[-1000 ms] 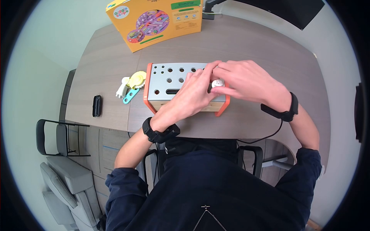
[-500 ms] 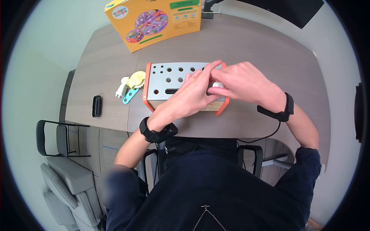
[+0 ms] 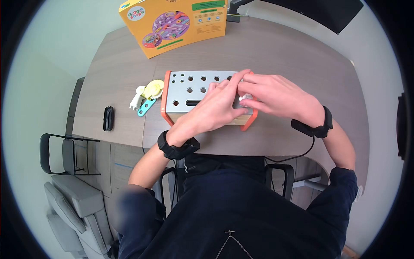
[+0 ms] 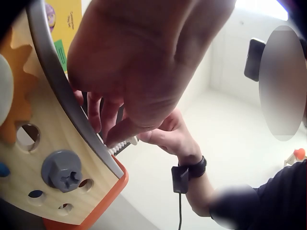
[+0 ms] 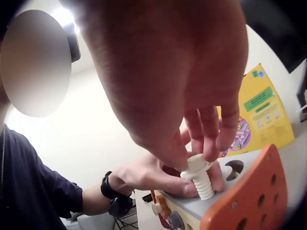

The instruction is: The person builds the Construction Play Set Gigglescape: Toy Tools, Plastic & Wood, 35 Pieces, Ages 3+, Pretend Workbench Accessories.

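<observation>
A white threaded screw (image 5: 203,186) stands roughly upright at the grey top panel (image 3: 177,93) of a wooden toy bench, near its orange end piece (image 5: 249,191). The right hand (image 3: 278,96) pinches the screw's head between thumb and fingertips from above. Around the threaded shaft, low against the panel, the left hand (image 3: 211,105) has its thumb and a finger, one on either side. In the left wrist view the white threads (image 4: 120,146) show beside the left fingertips. The screw's lower tip is hidden.
Left of the bench lie a yellow gear piece (image 3: 153,90), a white piece (image 3: 137,98) and a teal strip (image 3: 146,107). A black object (image 3: 108,118) is farther left. Behind stands a yellow box (image 3: 181,26). A grey bolt (image 4: 62,171) sits in the bench's side.
The right hand's fingers have shifted and spread slightly at the screw's head, and its wrist moved left, then back right. The left hand stays nearly in place.
</observation>
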`<action>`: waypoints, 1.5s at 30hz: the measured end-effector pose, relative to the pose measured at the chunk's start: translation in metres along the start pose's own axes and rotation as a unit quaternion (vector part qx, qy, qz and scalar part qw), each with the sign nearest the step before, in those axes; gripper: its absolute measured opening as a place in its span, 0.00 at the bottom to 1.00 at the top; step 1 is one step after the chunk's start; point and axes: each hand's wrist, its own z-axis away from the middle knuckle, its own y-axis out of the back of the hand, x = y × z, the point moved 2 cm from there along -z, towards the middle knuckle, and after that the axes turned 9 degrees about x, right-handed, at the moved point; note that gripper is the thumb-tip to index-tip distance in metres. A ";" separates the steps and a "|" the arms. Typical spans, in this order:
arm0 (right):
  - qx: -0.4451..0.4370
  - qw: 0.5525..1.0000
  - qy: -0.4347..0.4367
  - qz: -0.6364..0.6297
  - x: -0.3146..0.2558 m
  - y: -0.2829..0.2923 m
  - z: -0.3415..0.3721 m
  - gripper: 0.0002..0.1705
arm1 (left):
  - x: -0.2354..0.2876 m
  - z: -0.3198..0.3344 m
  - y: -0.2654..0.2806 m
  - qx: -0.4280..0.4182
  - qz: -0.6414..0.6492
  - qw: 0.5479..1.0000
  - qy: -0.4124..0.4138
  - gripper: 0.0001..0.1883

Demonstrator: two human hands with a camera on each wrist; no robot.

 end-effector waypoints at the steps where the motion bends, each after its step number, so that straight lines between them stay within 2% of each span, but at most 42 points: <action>1: -0.043 0.997 -0.040 0.048 -0.003 -0.001 -0.004 0.11 | 0.001 -0.001 -0.001 -0.003 -0.005 1.000 0.014 0.48; 3: -0.127 0.975 -0.117 0.143 -0.008 -0.001 -0.011 0.12 | 0.005 -0.002 -0.001 -0.006 -0.016 0.999 0.042 0.49; 6: -0.022 0.990 -0.067 0.124 -0.009 0.002 -0.005 0.13 | 0.004 -0.004 0.002 0.024 -0.057 0.998 0.031 0.50; 9: 0.072 0.995 0.070 -0.003 0.004 -0.002 0.006 0.13 | 0.001 -0.003 0.007 0.031 -0.059 0.997 0.039 0.48; 11: 0.039 0.998 0.044 -0.023 0.005 -0.002 0.007 0.14 | -0.005 -0.001 0.009 0.037 -0.056 0.998 0.019 0.45; 15: -0.042 0.997 -0.070 0.006 0.002 0.001 0.003 0.15 | -0.003 0.001 0.009 0.033 -0.093 0.995 -0.018 0.36; 18: -0.048 0.987 -0.061 0.144 -0.002 -0.007 -0.002 0.16 | -0.006 0.004 -0.002 0.078 -0.178 0.978 -0.074 0.32; 21: -0.025 0.989 -0.093 0.116 0.003 -0.005 -0.002 0.17 | -0.011 0.002 -0.001 0.042 -0.183 0.981 -0.053 0.30; 23: 0.037 0.999 -0.010 0.003 0.007 -0.001 0.003 0.16 | -0.014 0.003 0.001 0.030 -0.169 0.984 -0.054 0.29; 25: 0.063 0.995 0.036 -0.065 0.012 -0.003 0.006 0.16 | -0.019 0.005 0.003 0.014 -0.157 0.986 -0.060 0.28; 28: 0.018 0.998 0.002 -0.063 0.012 -0.007 0.007 0.16 | -0.020 0.006 0.004 -0.015 -0.149 0.987 -0.060 0.27; 30: -0.055 0.995 -0.086 -0.014 0.002 0.002 0.000 0.17 | -0.011 0.004 0.007 -0.028 -0.145 0.988 -0.036 0.28; 33: -0.154 0.963 -0.154 0.157 -0.006 -0.005 -0.012 0.17 | 0.000 0.007 0.000 0.006 -0.197 0.980 -0.041 0.28; 36: -0.087 0.979 -0.138 0.122 0.000 -0.005 -0.007 0.17 | -0.001 0.006 -0.005 0.023 -0.195 0.980 -0.030 0.28; 38: 0.040 0.999 -0.011 0.000 0.009 -0.010 0.000 0.20 | -0.010 0.005 -0.005 0.027 -0.182 0.982 -0.037 0.25; 40: 0.089 0.993 0.033 -0.074 0.012 -0.011 0.004 0.20 | -0.015 0.006 -0.006 0.026 -0.178 0.983 -0.039 0.25; 41: 0.074 0.993 0.015 -0.087 0.012 -0.010 0.003 0.18 | -0.016 0.006 -0.006 0.024 -0.181 0.982 -0.038 0.26; 43: 0.010 0.998 -0.043 -0.036 0.011 -0.007 0.001 0.16 | -0.017 0.005 -0.005 0.015 -0.174 0.984 -0.033 0.27; 45: -0.088 0.985 -0.119 0.092 0.008 -0.003 -0.004 0.15 | -0.017 0.003 0.001 0.001 -0.154 0.988 -0.025 0.29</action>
